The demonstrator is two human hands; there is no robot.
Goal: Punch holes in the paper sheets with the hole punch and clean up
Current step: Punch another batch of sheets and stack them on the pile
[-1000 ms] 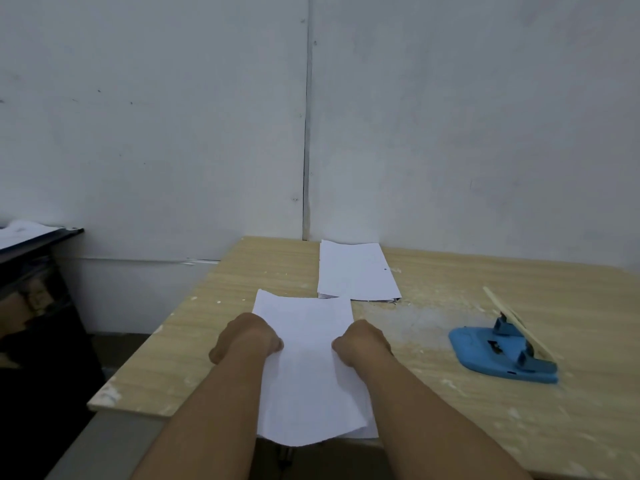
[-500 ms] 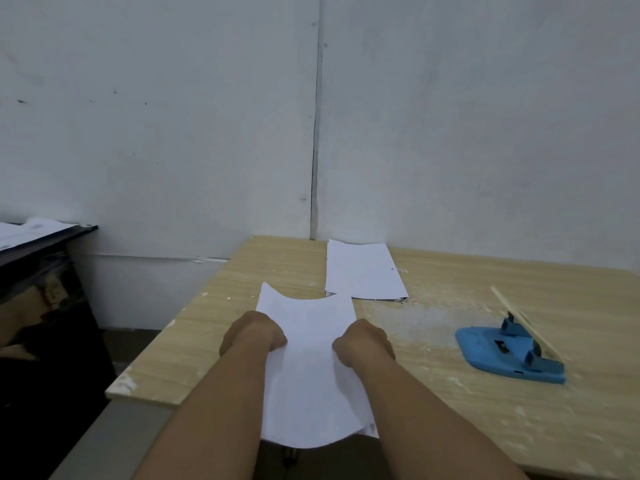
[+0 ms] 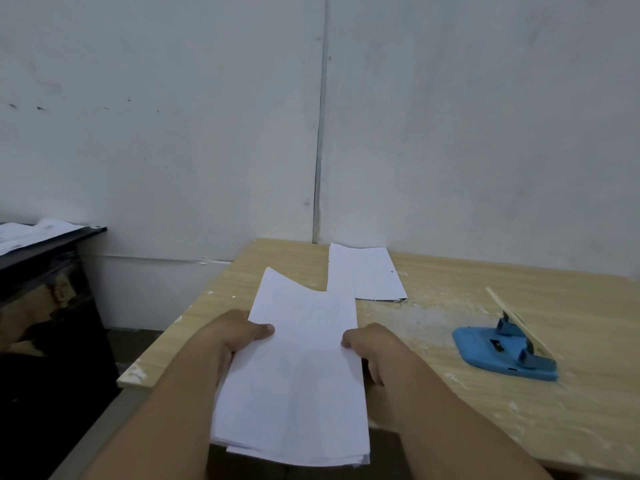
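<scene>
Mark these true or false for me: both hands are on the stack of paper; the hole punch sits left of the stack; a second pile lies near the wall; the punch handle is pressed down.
1. Both hands hold the stack of paper: true; left hand and right hand grip its sides.
2. The hole punch sits left of the stack: false; it is on the right.
3. A second pile lies near the wall: true.
4. The punch handle is pressed down: false; it is raised.
</scene>
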